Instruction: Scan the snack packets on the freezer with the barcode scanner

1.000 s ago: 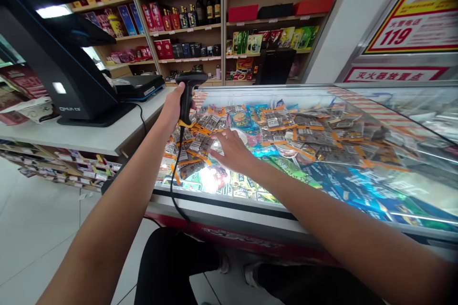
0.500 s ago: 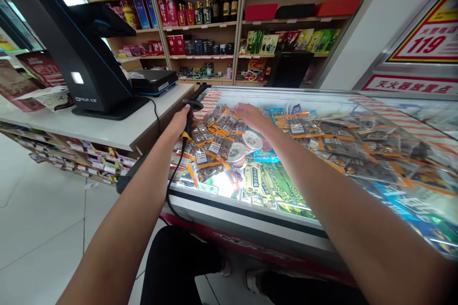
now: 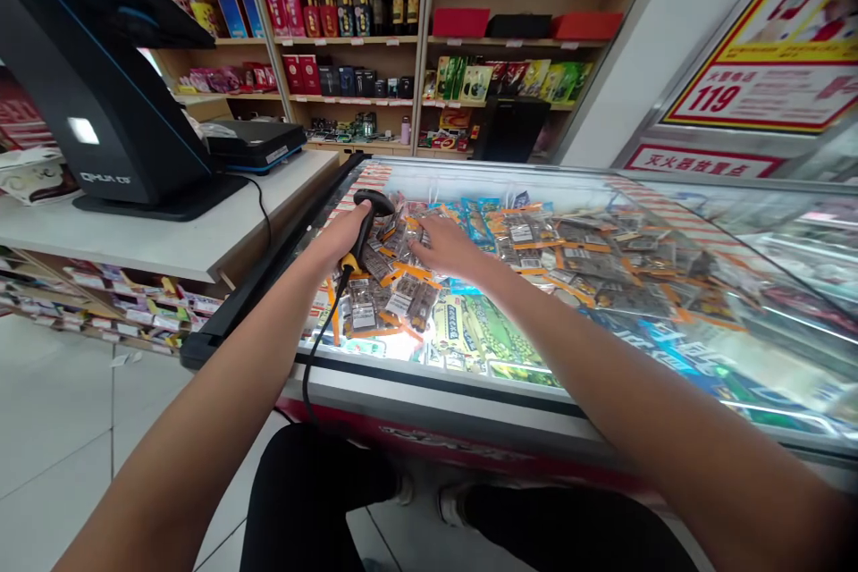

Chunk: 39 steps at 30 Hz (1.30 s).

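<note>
My left hand (image 3: 344, 237) is wrapped round the handle of a black barcode scanner (image 3: 367, 228), its head up and its cable trailing down the front edge. My right hand (image 3: 443, 246) is over clear snack packets with orange edges (image 3: 407, 297). Its fingers and thumb are apart, their tips at a packet near the scanner; whether they touch it I cannot tell. More orange-edged packets (image 3: 583, 259) are heaped to the right. Green bean-print packs (image 3: 492, 331) lie nearer me, and blue packs (image 3: 477, 219) show behind my right hand.
The packets are in or on a glass-topped chest freezer (image 3: 442, 393). A counter (image 3: 201, 250) at left bears a black checkout terminal (image 3: 134, 143) and a flat black device (image 3: 251, 143). Behind stand stocked shelves (image 3: 349, 40). A red and yellow sign (image 3: 751, 89) is at right.
My right hand has come left and nearer the scanner, over the packets. The scanner has tilted, its head further right. Two round white lids are no longer visible. The view has shifted right.
</note>
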### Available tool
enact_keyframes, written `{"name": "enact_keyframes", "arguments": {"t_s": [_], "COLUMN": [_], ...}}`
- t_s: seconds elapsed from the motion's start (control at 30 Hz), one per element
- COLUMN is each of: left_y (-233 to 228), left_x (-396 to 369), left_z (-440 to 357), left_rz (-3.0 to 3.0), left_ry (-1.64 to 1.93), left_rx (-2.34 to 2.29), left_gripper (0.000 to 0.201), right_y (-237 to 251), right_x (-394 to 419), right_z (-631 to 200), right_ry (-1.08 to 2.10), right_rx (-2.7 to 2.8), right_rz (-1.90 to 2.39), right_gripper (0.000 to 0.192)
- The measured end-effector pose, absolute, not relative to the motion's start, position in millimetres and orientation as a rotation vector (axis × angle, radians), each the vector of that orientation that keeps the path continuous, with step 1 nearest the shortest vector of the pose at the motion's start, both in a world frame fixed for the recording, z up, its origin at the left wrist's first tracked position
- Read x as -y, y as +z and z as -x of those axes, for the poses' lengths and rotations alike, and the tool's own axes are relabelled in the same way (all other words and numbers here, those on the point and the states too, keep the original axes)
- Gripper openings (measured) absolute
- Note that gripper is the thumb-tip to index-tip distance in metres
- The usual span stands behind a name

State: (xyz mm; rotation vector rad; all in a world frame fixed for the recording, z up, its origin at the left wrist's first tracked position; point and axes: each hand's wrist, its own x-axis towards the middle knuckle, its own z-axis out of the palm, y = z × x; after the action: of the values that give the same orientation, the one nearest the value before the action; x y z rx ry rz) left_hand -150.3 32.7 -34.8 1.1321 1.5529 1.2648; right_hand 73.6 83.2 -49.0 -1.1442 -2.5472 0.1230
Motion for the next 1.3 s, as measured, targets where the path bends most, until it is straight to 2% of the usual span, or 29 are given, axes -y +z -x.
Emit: {"name": "enact_keyframes", "arguments": {"t_s": [0.2, 0.33, 0.43, 0.53, 0.63, 0.77, 1.0, 1.3], "left_y": [-25, -13, 6, 28, 39, 28, 1, -1], "left_x": [-22, -14, -7, -3, -1, 6, 14, 12], "left_z": [148, 144, 126, 94, 65, 51, 64, 57], "left_rz": [-1.198, -1.492, -1.641, -1.678, -1.720, -1.784, -1.666, -1.742], "left_ry": [1.166, 1.361, 1.444, 1.201, 0.953, 0.817, 0.837, 0.794], "left_rx": [-1.704, -1.836, -1.600, -1.181, -1.030, -1.052, -1.195, -1.010], "left_gripper": [0.057, 0.051, 0.049, 0.058, 0.058, 0.059, 0.051, 0.048], "right_y": [-50, -41, -25, -10, -6, -15, -24, -18], "right_x": [-48, -48, -61, -79, -94, -106, -115, -111], "right_z": [-103, -119, -139, -164, -189, -215, -227, -222], "right_ry": [0.426, 0.478, 0.575, 0.568, 0.473, 0.415, 0.411, 0.420], "right_rx": [2.448, 2.147, 1.971, 1.838, 1.662, 1.532, 1.543, 1.561], "right_rz": [1.152, 1.187, 1.102, 1.082, 1.071, 1.098, 1.174, 1.139], "right_gripper": [0.063, 0.060, 0.053, 0.047, 0.039, 0.033, 0.033, 0.034]}}
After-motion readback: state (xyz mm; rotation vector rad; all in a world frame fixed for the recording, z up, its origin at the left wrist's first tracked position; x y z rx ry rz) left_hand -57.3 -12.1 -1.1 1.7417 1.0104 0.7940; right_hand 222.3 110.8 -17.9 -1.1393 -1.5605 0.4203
